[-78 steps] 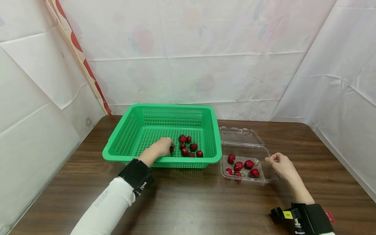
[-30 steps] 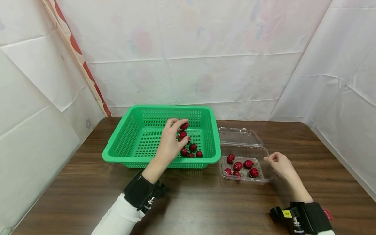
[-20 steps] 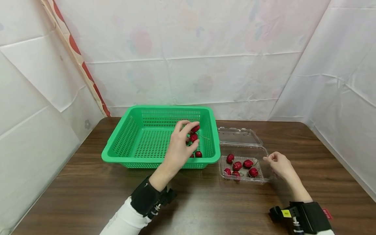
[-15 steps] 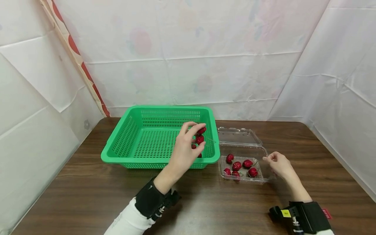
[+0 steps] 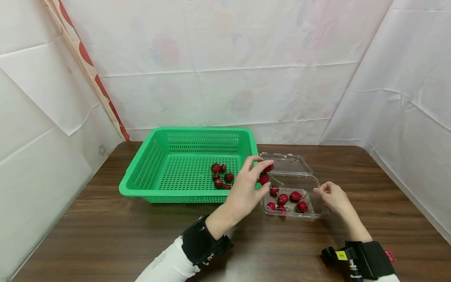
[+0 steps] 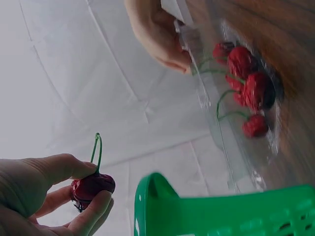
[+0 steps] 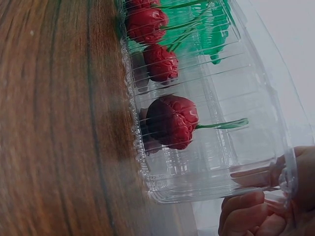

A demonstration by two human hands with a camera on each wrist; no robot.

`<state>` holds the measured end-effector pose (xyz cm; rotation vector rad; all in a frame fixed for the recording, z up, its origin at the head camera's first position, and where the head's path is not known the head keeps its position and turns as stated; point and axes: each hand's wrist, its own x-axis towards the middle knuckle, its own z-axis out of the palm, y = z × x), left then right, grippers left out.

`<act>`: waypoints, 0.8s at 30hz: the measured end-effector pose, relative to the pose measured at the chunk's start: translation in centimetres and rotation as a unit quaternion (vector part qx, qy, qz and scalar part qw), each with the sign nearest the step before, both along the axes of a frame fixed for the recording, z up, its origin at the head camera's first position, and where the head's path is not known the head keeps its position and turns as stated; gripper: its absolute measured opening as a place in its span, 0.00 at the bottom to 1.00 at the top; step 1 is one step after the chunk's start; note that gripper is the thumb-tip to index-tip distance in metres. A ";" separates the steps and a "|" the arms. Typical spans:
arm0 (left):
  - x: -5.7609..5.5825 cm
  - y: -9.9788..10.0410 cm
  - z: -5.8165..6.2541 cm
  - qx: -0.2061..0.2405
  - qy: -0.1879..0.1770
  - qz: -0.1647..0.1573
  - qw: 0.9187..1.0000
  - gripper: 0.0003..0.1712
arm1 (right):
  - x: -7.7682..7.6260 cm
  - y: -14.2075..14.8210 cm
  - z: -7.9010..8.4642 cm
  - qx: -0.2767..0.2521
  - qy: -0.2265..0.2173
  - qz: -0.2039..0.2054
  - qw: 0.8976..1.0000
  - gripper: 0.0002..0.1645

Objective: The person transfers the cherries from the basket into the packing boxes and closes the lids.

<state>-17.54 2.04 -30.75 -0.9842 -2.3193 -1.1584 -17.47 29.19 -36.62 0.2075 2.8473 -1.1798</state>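
Observation:
My left hand [image 5: 246, 192] pinches red cherries between thumb and fingertips, above the left side of a hinged clear plastic clamshell box [image 5: 318, 215]. Two red fruits show at its fingertips in the head view; the left wrist view shows a dark cherry [image 6: 96, 187] with a green stem. My right hand [image 5: 334, 199] grips the right rim of the box between thumb and fingers. Several cherries lie in the box, one cherry [image 7: 173, 122] nearest the right hand. The lid [image 5: 289, 164] lies folded back behind it.
A green slotted plastic basket [image 5: 190, 192] stands left of the box, its right end close to it. Several cherries [image 5: 218, 183] lie in its right half. Brown wooden table [image 5: 116, 235] lies beneath. White sheets [image 5: 197, 90] rise behind and at both sides.
The left hand picked up cherries in the basket, rose, and carried them right past the basket's edge to the box. The right hand has stayed at the box rim.

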 end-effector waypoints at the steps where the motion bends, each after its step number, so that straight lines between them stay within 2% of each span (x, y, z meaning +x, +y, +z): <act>1: 0.1 0.2 0.0 -0.003 -0.002 -0.004 1.000 0.27 | 0.0 0.0 0.0 0.000 0.000 0.000 1.000 0.15; 5: 0.4 1.2 -0.3 -0.017 -0.012 -0.021 1.000 0.27 | 0.0 0.0 0.0 0.000 0.000 0.000 1.000 0.16; 19: 0.4 4.3 -1.8 -0.084 -0.036 -0.033 0.995 0.26 | -0.2 0.0 -0.1 -0.003 -0.001 -0.007 1.000 0.16; 24: 0.1 5.3 -2.4 -0.094 -0.064 -0.036 0.993 0.26 | -0.1 0.0 -0.2 -0.002 0.000 -0.007 1.000 0.15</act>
